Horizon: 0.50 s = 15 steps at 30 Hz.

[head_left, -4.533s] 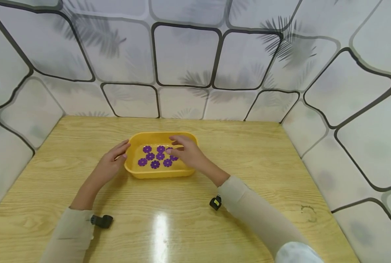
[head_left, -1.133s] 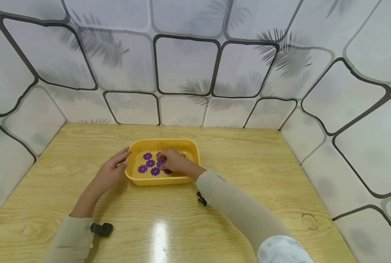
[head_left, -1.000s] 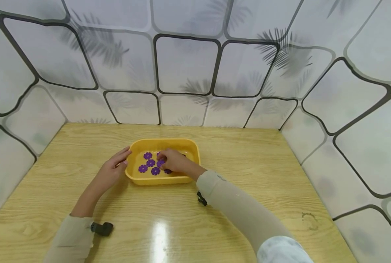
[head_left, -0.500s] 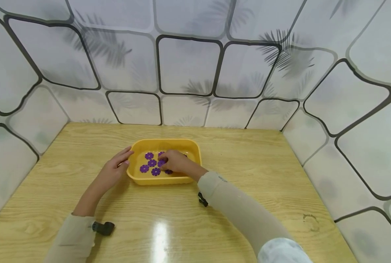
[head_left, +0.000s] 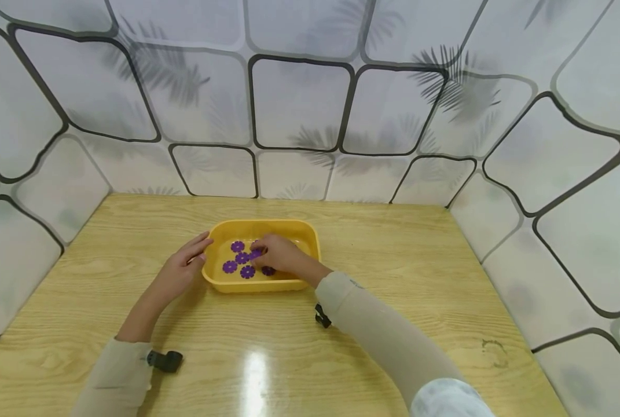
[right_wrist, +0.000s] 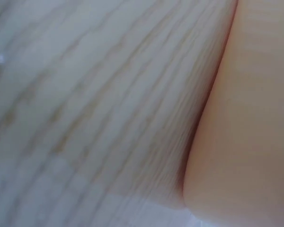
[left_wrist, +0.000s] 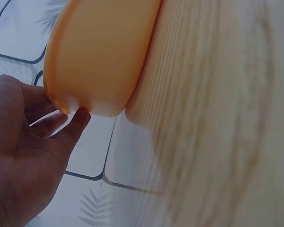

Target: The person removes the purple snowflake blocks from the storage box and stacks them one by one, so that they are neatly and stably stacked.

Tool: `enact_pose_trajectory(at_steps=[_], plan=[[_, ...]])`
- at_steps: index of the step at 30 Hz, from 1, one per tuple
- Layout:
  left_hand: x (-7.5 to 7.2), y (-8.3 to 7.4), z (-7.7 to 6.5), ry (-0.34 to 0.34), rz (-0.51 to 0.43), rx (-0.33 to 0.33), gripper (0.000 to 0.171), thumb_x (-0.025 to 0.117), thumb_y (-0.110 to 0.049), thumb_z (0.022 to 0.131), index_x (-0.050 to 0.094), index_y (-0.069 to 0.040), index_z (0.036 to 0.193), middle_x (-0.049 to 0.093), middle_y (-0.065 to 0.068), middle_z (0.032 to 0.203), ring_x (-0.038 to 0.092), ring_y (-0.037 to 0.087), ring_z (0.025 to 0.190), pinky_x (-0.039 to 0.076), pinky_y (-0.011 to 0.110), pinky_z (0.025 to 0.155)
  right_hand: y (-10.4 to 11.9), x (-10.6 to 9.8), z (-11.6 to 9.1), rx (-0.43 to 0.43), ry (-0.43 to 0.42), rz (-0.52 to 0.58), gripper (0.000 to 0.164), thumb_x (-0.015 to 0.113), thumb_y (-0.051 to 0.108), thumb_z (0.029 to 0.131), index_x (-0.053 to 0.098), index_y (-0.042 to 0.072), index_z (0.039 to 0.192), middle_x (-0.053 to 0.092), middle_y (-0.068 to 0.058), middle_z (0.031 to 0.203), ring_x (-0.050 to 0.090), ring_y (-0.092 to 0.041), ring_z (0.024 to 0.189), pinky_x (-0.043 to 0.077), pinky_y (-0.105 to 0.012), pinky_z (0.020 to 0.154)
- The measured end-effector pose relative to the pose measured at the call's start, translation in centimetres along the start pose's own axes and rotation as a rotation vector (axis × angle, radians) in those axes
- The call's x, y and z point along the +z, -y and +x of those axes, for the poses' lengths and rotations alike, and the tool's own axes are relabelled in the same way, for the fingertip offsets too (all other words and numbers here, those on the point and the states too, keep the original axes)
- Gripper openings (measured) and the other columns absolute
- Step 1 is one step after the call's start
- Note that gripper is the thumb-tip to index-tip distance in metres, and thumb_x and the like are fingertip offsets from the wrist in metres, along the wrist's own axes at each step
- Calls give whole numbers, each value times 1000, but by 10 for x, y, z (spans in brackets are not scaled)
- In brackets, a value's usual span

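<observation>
A yellow plastic tray [head_left: 260, 286] sits on the table, several purple snowflake building discs [head_left: 230, 267] lying flat in it. My right hand [head_left: 281, 253] reaches in over the right side, thumb and fingers pinching one purple snowflake disc [head_left: 256, 255] near the middle. That hand partly covers other discs. At the tray's left end, my left hand [head_left: 180, 267] lies with relaxed fingers touching the rim. In the left wrist view, the left thumb [left_wrist: 80, 118] presses the tray's outer wall [left_wrist: 99, 56]. Only the tray's outside [right_wrist: 246, 132] and the table show in the right wrist view.
The wood-grain table [head_left: 382, 249] carries the tray, and a patterned wall covering [head_left: 299, 104] rises behind and at both sides. A dark camera [head_left: 166, 362] is strapped to the left wrist, another camera [head_left: 322, 317] to the right. Light glares on the table in front.
Compared with the oldest frame, my right hand has lowered into the tray and its spread fingers have come together on a disc. My left hand has stayed at the tray's left end.
</observation>
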<state>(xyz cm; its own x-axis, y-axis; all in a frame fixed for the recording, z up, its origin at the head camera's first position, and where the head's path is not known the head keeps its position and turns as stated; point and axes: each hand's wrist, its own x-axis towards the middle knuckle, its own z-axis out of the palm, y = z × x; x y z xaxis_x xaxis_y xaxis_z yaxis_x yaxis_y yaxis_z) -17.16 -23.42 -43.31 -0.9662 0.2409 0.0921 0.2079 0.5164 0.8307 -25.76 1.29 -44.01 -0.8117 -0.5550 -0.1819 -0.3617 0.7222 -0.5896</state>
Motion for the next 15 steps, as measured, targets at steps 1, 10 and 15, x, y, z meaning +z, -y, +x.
enact_pose_trajectory(at_steps=[1,10,15], plan=[[0,0,0,-1,1,-1,45,40,-8,109,39,5,152,22,22,166,21,47,151,30,62,116,0,0,0,-3,-9,12,42,73,31,94,68,18,133,66,-1,123,60,-11,101,54,-24,87],[-1,1,0,2,-10,-1,45,40,-8,109,38,5,152,21,22,166,19,47,151,30,63,117,1,-9,-11,-71,-57,192,42,73,33,93,68,18,132,63,1,123,56,-13,102,53,-25,83],[-1,0,1,2,-31,3,45,40,-7,109,38,7,152,22,23,165,21,46,151,32,60,116,-2,-16,-21,-139,-75,248,41,72,31,95,67,13,132,63,2,114,53,-15,94,48,-22,70]])
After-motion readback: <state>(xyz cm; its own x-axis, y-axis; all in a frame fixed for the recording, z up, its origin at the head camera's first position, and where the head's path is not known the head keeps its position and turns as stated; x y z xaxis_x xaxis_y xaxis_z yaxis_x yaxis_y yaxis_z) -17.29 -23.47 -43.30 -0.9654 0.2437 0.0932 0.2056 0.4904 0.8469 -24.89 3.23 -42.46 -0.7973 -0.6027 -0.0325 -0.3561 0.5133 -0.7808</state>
